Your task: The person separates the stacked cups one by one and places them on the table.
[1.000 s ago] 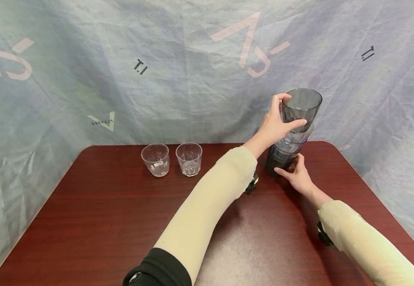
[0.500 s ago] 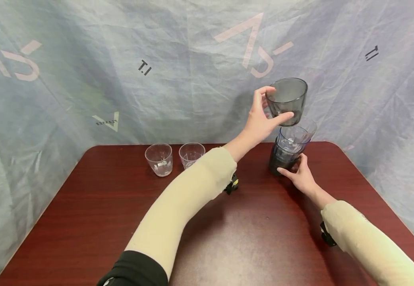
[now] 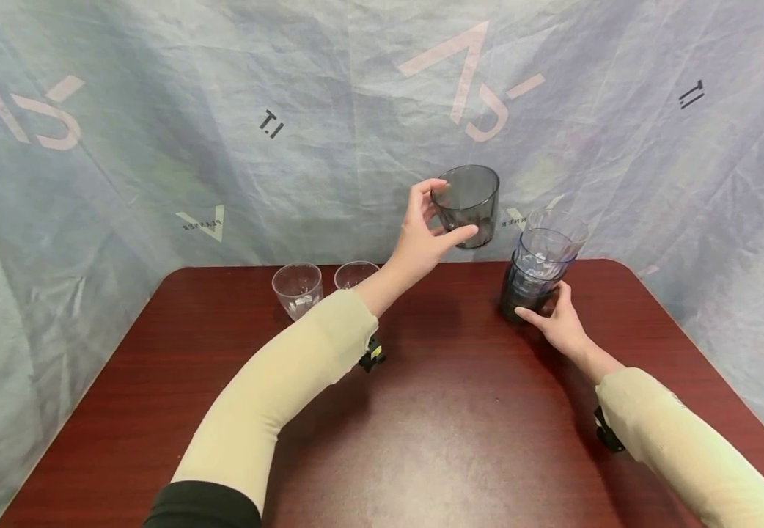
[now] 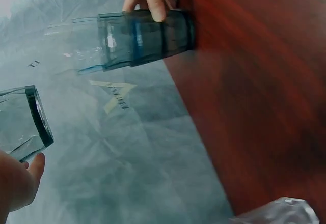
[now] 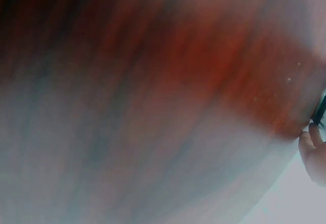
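Observation:
My left hand [image 3: 418, 238] grips a smoky grey tumbler [image 3: 466, 202] around its side, thumb in front and fingers behind, holding it upright above the table's back edge. To its right stands a stack of nested tumblers [image 3: 542, 268], dark at the bottom, blue-rimmed in the middle and clear on top. My right hand [image 3: 563, 323] holds the base of that stack between thumb and fingers. In the left wrist view the held tumbler [image 4: 23, 119] is apart from the stack [image 4: 132, 38]. Only a few fingertips of the right hand [image 5: 313, 152] show in the right wrist view.
Two clear glasses stand at the back left: one glass [image 3: 298, 290], and another glass [image 3: 355, 273] partly hidden behind my left forearm. They rest on a dark red wooden table [image 3: 435, 411]. A grey printed cloth [image 3: 316, 169] hangs just behind the table's back edge.
My left hand has lifted the grey tumbler off the top of the stack and carried it to the left, then somewhat lower. My right hand stays at the stack's base.

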